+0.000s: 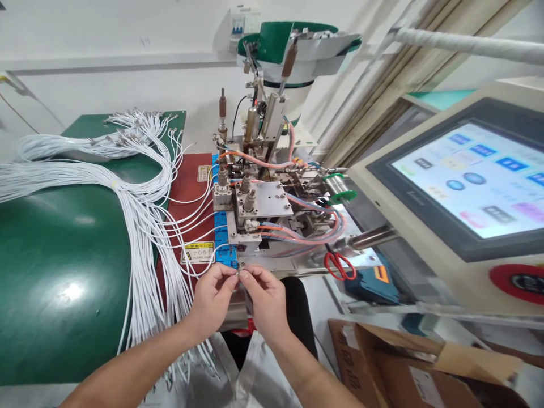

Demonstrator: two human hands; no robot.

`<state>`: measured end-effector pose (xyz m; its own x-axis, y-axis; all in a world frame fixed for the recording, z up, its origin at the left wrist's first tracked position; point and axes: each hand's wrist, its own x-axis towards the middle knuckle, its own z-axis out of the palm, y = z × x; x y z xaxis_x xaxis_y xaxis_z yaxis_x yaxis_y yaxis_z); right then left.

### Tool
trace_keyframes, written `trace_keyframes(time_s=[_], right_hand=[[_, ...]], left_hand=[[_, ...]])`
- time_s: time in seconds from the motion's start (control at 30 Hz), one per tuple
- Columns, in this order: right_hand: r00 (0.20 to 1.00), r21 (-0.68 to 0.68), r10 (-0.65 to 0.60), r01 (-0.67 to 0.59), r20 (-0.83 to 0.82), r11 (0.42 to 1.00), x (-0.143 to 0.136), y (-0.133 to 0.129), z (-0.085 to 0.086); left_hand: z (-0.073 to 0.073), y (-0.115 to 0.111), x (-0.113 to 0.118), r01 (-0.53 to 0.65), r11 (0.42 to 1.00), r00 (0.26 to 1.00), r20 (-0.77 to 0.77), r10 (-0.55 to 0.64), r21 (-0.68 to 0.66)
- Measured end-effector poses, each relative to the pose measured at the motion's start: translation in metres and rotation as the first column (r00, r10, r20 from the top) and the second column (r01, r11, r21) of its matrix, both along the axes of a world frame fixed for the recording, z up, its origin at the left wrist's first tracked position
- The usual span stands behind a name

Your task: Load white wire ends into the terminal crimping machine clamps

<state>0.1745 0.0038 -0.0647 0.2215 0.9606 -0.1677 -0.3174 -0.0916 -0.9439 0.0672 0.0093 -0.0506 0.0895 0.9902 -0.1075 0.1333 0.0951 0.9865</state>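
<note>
My left hand [213,297] and my right hand [267,299] meet fingertip to fingertip at the front of a bench machine [263,198]. Both are closed in a pinch. A white cable [199,274] runs from the left into the fingers of my left hand. Between the two pinches something small shows, too small to name. Just beyond my fingers is a row of blue holders [225,255] along the machine's left side. Several white cables lead into these holders. To the left, a thick bundle of white cables [142,255] hangs over the table edge.
A green table [55,283] carries more white cables. Red-handled scissors [339,265] lie right of my hands, near a solder wire spool [338,188]. A touchscreen panel [471,175] juts in at right above a cardboard box [408,362]. Behind the machine stands a green-rimmed feeder bowl [297,48].
</note>
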Motion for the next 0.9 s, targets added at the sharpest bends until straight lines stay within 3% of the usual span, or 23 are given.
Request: trace_keyframes(time_s=[0.2,0.27,0.37,0.47,0.57,0.63,0.7,0.77,0.83,0.9], right_hand=[[1.0,-0.023,-0.029,0.03,0.007,0.999,-0.006,-0.004,0.002],[0.995,0.002,-0.029,0.029,0.096,1.0,-0.007,-0.005,0.004],[0.934,0.153,-0.04,-0.016,0.356,0.988,-0.002,-0.002,0.009],[0.821,0.257,0.01,-0.19,0.571,0.947,0.013,0.005,0.016],[0.69,0.195,0.165,-0.412,0.704,0.89,0.032,0.013,0.027],[0.569,0.121,0.282,-0.569,0.773,0.814,0.041,0.016,0.034],[0.499,0.085,0.331,-0.642,0.801,0.762,0.043,0.017,0.035],[0.575,0.113,0.29,-0.563,0.765,0.819,0.038,0.014,0.03],[0.74,0.141,0.186,-0.355,0.646,0.924,0.027,0.01,0.021],[0.84,0.134,0.105,-0.206,0.532,0.969,0.017,0.005,0.012]], left_hand=[[-0.007,-0.004,0.002,-0.065,0.998,0.998,-0.015,0.065,0.017],[-0.01,-0.005,0.002,-0.074,0.997,0.997,-0.012,0.074,0.021],[-0.011,-0.005,0.0,-0.067,0.998,0.998,0.006,0.067,-0.002],[-0.005,-0.001,-0.006,0.004,1.0,0.999,-0.047,-0.004,0.002],[0.005,0.007,-0.015,0.147,0.989,0.978,-0.15,-0.143,0.016],[0.011,0.012,-0.021,0.276,0.961,0.941,-0.199,-0.273,-0.018],[0.015,0.016,-0.025,0.371,0.925,0.9,-0.217,-0.379,-0.076],[0.014,0.017,-0.024,0.356,0.929,0.908,-0.194,-0.37,-0.104],[0.011,0.015,-0.021,0.251,0.963,0.953,-0.15,-0.264,-0.098],[0.007,0.012,-0.017,0.152,0.984,0.982,-0.102,-0.161,-0.095]])
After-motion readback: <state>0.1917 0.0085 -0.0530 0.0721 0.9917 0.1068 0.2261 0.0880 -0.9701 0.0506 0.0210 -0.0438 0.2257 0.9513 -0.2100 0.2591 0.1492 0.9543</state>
